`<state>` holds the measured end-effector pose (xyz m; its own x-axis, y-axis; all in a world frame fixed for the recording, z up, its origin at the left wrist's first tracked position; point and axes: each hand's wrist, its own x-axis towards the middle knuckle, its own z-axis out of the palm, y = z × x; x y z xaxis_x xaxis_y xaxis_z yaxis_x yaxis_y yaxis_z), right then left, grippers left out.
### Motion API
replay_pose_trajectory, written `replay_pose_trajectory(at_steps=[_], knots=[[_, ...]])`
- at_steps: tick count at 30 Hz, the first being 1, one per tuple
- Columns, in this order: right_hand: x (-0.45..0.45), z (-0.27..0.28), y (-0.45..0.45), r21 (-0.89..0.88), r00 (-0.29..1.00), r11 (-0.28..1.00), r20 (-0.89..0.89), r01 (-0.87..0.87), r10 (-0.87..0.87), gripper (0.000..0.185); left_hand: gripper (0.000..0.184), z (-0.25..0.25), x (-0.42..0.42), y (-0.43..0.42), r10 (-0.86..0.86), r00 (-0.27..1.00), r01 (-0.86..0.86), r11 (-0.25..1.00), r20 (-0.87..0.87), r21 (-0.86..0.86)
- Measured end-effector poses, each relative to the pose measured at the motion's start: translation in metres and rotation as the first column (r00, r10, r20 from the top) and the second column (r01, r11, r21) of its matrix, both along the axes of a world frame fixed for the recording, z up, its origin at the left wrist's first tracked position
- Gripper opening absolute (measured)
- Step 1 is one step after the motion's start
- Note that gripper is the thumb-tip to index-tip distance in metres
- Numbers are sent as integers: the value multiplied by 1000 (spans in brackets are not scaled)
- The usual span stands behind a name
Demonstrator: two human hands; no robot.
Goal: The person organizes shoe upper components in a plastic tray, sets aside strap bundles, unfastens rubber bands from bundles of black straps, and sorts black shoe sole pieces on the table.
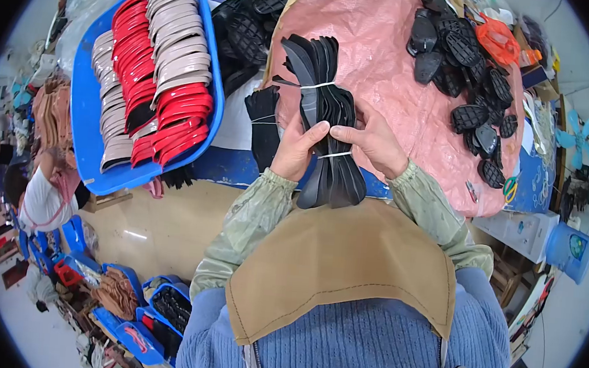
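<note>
Both my hands grip a bundle of black shoe-sole-shaped strips at the front of the table. White bands tie the bundle near its top and lower down. My left hand wraps the left side, its thumb against the strips. From the other side my right hand closes on the bundle, with its thumb laid across the front near the left thumb. The fingers behind the strips are hidden. A second, smaller tied bundle of black strips lies just left of my left hand.
A blue tray of glossy red and beige curved pieces stands at left. Black soles are heaped on the pink sheet at right, with more black soles behind the tray. Green-handled scissors lie near the right edge. Another person is at far left.
</note>
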<state>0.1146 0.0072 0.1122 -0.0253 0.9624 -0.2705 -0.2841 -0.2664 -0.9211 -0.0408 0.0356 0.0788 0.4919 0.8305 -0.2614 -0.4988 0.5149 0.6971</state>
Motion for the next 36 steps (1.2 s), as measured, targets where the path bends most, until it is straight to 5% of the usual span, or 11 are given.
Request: replay_pose_trajectory(at_steps=[6, 10, 16, 21, 26, 36], knots=[[-13, 2, 6, 14, 999, 1000, -29, 24, -24, 56, 44, 3, -9, 24, -50, 998, 52, 995, -31, 82], [-10, -1, -1, 12, 1000, 1000, 12, -29, 29, 54, 47, 11, -3, 29, -15, 974, 65, 975, -228, 213], [4, 10, -7, 10, 999, 1000, 31, 26, -26, 53, 47, 8, 1, 22, -73, 995, 81, 990, -69, 116], [39, 25, -19, 111, 992, 994, 127, 11, -25, 50, 46, 18, 33, 4, -105, 993, 113, 982, -59, 152], [54, 41, -18, 294, 851, 953, 481, 70, -211, 47, 46, 40, 63, -5, -18, 994, 51, 946, -103, 321], [121, 33, -33, 248, 927, 969, 362, 7, -99, 42, 50, 41, 107, -14, -95, 988, 107, 989, -119, 103]])
